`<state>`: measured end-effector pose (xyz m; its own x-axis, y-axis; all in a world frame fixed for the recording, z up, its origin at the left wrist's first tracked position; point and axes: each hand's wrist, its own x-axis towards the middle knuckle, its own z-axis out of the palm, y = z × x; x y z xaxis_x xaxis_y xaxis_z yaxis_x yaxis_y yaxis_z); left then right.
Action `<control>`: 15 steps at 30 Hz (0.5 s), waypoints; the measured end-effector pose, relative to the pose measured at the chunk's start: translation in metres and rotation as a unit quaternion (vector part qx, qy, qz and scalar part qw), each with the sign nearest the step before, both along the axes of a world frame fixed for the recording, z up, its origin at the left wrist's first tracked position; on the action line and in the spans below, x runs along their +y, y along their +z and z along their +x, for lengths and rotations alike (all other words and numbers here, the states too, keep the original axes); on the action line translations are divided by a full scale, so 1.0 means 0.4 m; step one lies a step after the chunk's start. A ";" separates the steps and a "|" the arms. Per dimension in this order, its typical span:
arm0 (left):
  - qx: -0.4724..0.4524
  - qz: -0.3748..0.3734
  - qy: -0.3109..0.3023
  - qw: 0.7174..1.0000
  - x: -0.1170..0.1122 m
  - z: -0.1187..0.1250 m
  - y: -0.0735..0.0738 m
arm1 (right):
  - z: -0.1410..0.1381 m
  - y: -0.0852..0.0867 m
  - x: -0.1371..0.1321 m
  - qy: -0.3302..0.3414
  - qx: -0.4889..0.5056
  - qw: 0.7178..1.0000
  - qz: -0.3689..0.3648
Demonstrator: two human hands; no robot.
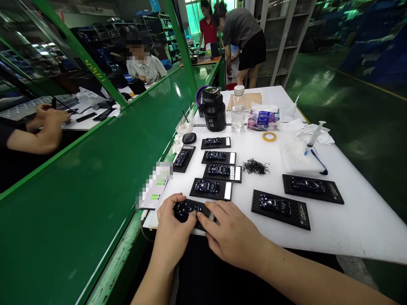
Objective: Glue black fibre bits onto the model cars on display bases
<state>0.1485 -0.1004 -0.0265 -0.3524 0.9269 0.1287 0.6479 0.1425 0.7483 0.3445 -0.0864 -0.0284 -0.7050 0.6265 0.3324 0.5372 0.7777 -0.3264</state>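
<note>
A dark, glossy model car on a black patterned base lies at the near edge of the white table. Around its left side curl the fingers of my left hand, with the thumb against the car's near side. My right hand grips the other end, its fingers over the base's lettered part and its thumb tip by my left thumb. Both hands hide much of this car. Just beyond it sits another model car on a base with a white label. Two cars on lettered bases, a nearer one and a farther one, lie to the right.
Several more model cars on bases stand farther back, near a pile of thin black pieces. Behind are a black jug, a clear bottle, yellow tape and a syringe. A green conveyor runs along the left; co-workers are beyond.
</note>
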 end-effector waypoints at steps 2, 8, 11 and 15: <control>-0.022 -0.027 0.000 0.999 -0.004 0.004 0.011 | -0.004 -0.002 0.000 0.001 -0.011 1.000 0.016; -0.074 -0.004 -0.017 0.997 -0.012 -0.006 0.010 | -0.008 0.002 0.002 0.003 -0.036 0.998 0.049; -0.114 -0.001 -0.036 0.993 -0.005 -0.025 -0.002 | -0.011 -0.001 0.009 -0.002 -0.037 0.998 0.056; 0.011 0.007 -0.140 0.990 -0.024 -0.034 0.033 | -0.016 -0.018 -0.003 -0.003 -0.016 0.997 0.074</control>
<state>0.1348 -0.1100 -0.0132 -0.0792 0.9859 0.1475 0.6764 -0.0555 0.7345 0.3383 -0.0877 -0.0355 -0.7127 0.5772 0.3987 0.5511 0.8123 -0.1908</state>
